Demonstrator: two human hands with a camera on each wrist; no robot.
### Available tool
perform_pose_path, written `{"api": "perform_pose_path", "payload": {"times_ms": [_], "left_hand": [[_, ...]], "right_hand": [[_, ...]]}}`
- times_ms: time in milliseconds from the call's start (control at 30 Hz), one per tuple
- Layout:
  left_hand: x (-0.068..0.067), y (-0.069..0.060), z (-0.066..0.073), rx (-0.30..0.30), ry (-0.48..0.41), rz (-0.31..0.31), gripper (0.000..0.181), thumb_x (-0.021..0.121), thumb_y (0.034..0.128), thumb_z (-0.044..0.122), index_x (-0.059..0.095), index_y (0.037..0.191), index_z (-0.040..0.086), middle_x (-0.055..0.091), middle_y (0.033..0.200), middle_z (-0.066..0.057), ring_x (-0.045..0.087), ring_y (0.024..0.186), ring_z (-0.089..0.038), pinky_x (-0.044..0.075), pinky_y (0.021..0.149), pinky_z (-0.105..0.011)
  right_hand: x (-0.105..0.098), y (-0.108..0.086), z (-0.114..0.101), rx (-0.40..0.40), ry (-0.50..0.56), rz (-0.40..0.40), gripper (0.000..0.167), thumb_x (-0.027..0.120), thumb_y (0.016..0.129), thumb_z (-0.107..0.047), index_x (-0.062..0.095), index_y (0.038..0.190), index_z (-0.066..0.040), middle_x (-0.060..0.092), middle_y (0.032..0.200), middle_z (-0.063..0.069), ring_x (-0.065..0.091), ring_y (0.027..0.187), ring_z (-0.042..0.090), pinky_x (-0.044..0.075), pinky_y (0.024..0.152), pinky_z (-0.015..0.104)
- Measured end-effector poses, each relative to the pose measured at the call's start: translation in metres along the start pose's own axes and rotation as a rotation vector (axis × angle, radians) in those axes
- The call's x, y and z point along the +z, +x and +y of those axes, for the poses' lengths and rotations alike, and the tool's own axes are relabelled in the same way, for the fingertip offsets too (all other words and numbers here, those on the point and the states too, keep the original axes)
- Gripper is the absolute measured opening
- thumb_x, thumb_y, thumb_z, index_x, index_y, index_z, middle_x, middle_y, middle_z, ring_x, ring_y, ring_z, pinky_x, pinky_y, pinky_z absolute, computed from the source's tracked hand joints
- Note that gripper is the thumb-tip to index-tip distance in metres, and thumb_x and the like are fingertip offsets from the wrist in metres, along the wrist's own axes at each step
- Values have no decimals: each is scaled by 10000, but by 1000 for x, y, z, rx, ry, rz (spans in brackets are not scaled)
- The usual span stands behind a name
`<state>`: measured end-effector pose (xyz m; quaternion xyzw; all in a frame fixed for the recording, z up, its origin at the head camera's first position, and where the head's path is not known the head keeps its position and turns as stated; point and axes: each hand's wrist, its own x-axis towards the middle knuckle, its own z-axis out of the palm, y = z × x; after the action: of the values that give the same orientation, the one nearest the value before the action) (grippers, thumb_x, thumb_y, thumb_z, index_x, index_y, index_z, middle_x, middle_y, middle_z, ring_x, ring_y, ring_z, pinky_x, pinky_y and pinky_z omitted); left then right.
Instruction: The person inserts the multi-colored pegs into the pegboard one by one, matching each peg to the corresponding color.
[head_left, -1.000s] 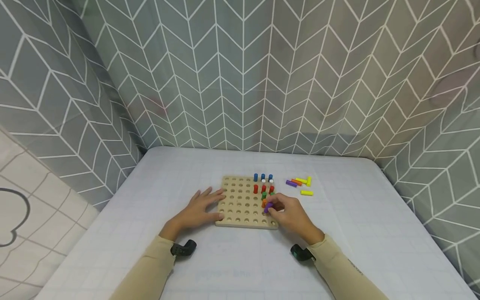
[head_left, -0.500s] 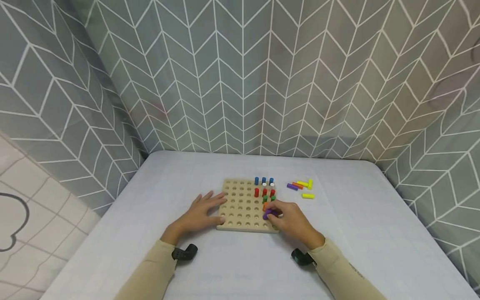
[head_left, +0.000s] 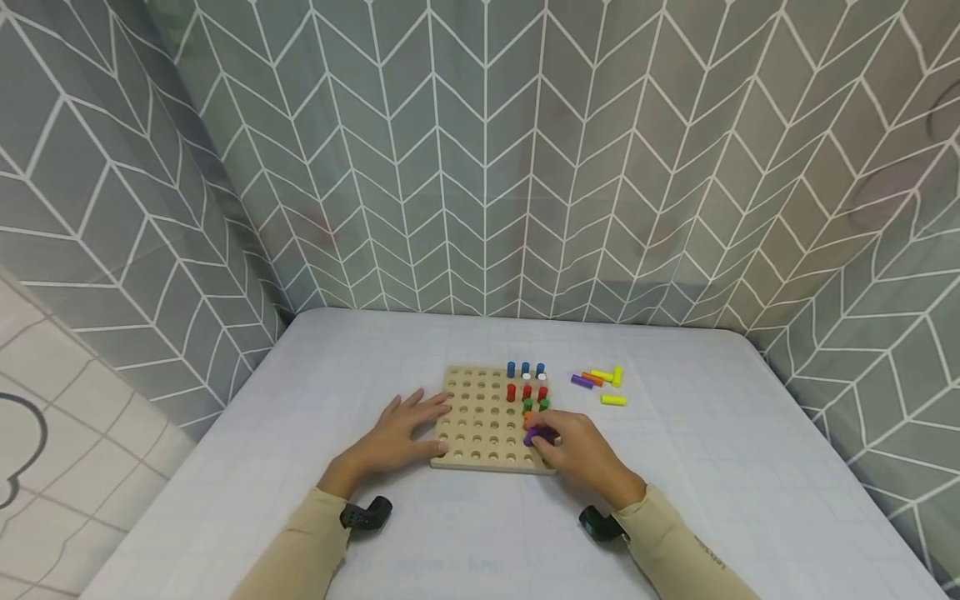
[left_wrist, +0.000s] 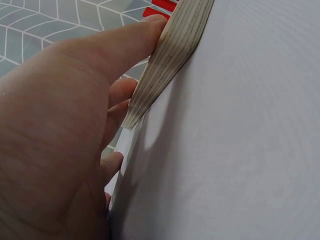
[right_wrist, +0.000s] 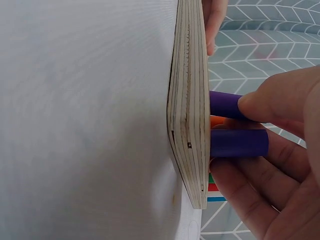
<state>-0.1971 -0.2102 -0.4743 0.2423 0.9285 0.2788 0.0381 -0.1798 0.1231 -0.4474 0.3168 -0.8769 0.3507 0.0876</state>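
Note:
A pale wooden pegboard (head_left: 480, 425) lies on the table, with blue, white, red, green and orange pegs upright in its right part. My left hand (head_left: 397, 436) rests on the board's left edge, fingers spread; its thumb touches the board (left_wrist: 170, 60) in the left wrist view. At the board's right side, my right hand (head_left: 585, 450) pinches a purple peg (head_left: 531, 435) between thumb and fingers. In the right wrist view that purple peg (right_wrist: 227, 104) meets the board's face, and a second purple peg (right_wrist: 240, 143) stands beside it, close to the lower fingers.
Right of the board lie loose pegs: a purple one (head_left: 581, 381), an orange one (head_left: 592, 379) and several yellow ones, one of them (head_left: 613, 400) nearer me. A patterned curtain (head_left: 480, 167) rises behind the table (head_left: 450, 533).
The purple peg pinched in my right hand has tilted and shifted slightly left against the board. My left hand keeps its place on the board. The head view has shifted a little.

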Motion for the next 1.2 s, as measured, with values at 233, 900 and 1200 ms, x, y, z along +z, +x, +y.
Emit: {"api": "perform_pose_path", "payload": {"times_ms": [233, 900, 1200], "left_hand": [[-2, 2, 2, 4, 6, 9, 739, 626, 904, 611, 481, 1507, 208, 308, 1612, 105, 111, 1526, -312, -35, 1208, -562], [-5, 3, 3, 9, -15, 12, 740, 648, 902, 582, 487, 1502, 181, 314, 1615, 78, 117, 1523, -335, -30, 1203, -580], [-2, 1, 1, 6, -22, -2, 756, 647, 901, 594, 468, 1515, 191, 299, 1619, 90, 106, 1527, -313, -32, 1207, -562]], "right_hand": [[-2, 0, -1, 45, 19, -12, 169, 739, 888, -19, 731, 1052, -58, 714, 962, -20, 648, 841, 56, 584, 764, 246], [-3, 2, -4, 4, -80, 3, 206, 775, 863, -61, 745, 1067, -66, 714, 984, -17, 630, 872, 89, 584, 792, 305], [-3, 0, -3, -51, -51, 31, 170, 758, 870, -41, 747, 1039, -65, 711, 951, -28, 619, 834, 78, 582, 753, 285]]}}
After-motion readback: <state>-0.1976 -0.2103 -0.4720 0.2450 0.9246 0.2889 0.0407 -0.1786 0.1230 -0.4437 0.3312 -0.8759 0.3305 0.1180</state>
